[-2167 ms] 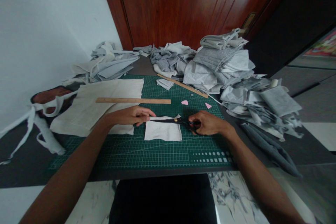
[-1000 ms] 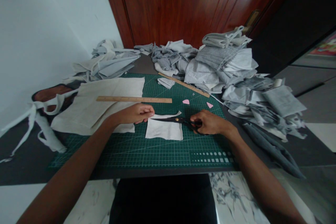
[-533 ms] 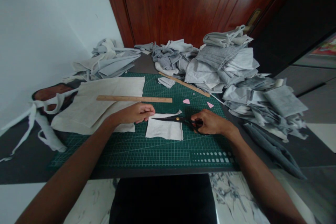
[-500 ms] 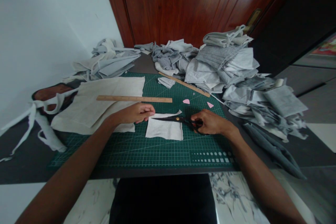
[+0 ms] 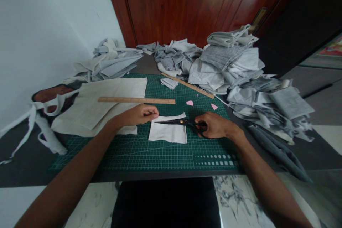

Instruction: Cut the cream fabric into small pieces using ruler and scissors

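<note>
On your far left, grey strips (image 5: 40, 128) hang off the bench (image 5: 24, 164); next comes a big pale cloth (image 5: 101, 103) with a wooden ruler (image 5: 136, 100) lying across it, both on the green mat (image 5: 160, 155); your left hand (image 5: 140, 114) rests by the cloth, its fingers (image 5: 152, 113) curled in and pinching the edge of the small white cloth (image 5: 167, 133); that small cloth lies flat in the middle of the mat; the black scissors (image 5: 179, 122) lie over its top edge, blades pointing left; your right hand (image 5: 215, 125) has its fingers closed in the handles; two pink bits (image 5: 189, 103) sit just behind; a heap of grey cloth (image 5: 240, 74) fills the right.
</note>
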Action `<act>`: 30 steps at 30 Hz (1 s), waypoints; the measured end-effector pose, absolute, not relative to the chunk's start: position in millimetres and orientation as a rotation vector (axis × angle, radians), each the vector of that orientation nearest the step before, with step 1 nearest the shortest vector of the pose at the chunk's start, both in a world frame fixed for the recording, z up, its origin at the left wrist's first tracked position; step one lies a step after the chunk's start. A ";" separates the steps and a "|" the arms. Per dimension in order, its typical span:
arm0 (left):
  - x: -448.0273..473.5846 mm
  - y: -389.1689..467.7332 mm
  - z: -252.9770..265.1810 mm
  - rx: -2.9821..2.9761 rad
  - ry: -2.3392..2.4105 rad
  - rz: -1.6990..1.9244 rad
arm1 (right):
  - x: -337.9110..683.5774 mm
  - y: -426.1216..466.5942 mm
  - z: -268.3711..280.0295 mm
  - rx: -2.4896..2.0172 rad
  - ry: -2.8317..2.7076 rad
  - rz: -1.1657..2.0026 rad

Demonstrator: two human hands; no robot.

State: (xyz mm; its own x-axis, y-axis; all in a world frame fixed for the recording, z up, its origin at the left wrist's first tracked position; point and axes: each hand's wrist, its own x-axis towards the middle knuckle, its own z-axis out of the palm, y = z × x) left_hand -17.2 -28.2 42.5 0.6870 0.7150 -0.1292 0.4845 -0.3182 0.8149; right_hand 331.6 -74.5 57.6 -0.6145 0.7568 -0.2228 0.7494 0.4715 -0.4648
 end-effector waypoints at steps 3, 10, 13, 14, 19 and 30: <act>-18.1 -25.5 40.5 2.060 0.903 0.357 | 331.4 -74.3 57.3 -1.368 -2.684 0.837; -20.5 -23.1 37.6 2.159 0.865 0.390 | 328.0 -75.4 57.6 -1.356 -2.705 0.812; -20.5 -22.2 39.2 2.236 0.803 0.386 | 324.9 -76.6 60.0 -1.379 -2.717 0.802; -20.3 -21.8 39.6 2.264 0.787 0.392 | 323.7 -77.0 61.0 -1.388 -2.721 0.800; -19.7 -20.6 37.9 2.307 0.752 0.414 | 318.4 -79.5 63.6 -1.403 -2.722 0.800; -18.2 -22.8 39.3 2.279 0.789 0.391 | 310.9 -82.8 67.9 -1.417 -2.764 0.719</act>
